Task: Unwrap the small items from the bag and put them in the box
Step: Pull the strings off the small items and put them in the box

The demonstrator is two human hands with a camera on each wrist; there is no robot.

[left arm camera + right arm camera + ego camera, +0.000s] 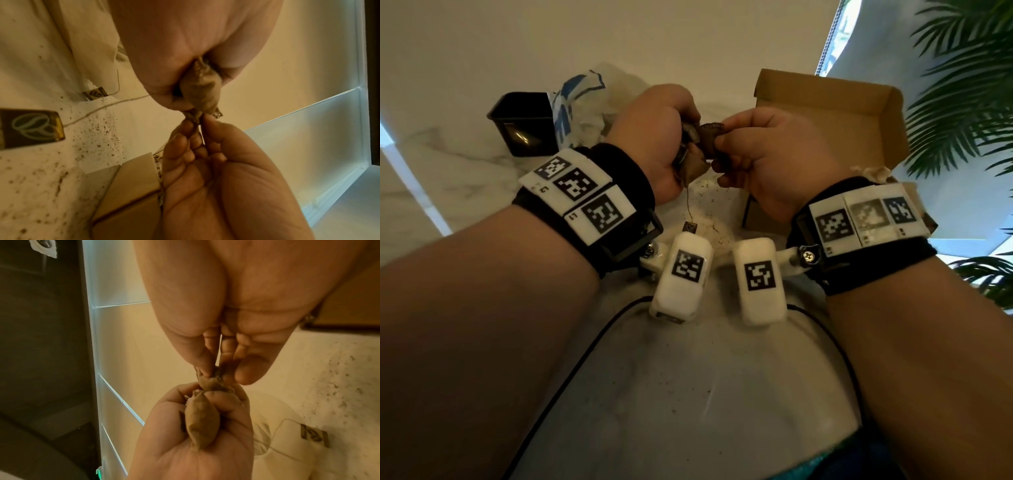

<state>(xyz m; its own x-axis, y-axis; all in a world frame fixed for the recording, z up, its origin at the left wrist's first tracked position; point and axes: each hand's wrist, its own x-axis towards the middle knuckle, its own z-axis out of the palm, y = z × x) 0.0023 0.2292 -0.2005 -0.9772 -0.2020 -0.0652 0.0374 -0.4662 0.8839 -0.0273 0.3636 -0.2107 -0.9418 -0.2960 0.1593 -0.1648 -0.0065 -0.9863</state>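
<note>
Both hands meet above the marble table over a brown tea bag [705,135]. My left hand [681,140] grips a bundle of tea bags [200,420] in its curled fingers. My right hand [726,137] pinches the top edge of the tea bag [202,91] between thumb and fingers. A string hangs from the bundle down to a dark paper tag [690,227] on the table. The open cardboard box [825,102] stands just right of the hands. The white and blue plastic bag [585,99] lies crumpled behind my left hand.
A black square container [524,126] stands at the far left beside the bag. Loose tea grains [709,192] are scattered on the table under the hands. Another tag [95,95] lies on white wrapping. Palm leaves [969,85] hang at the right.
</note>
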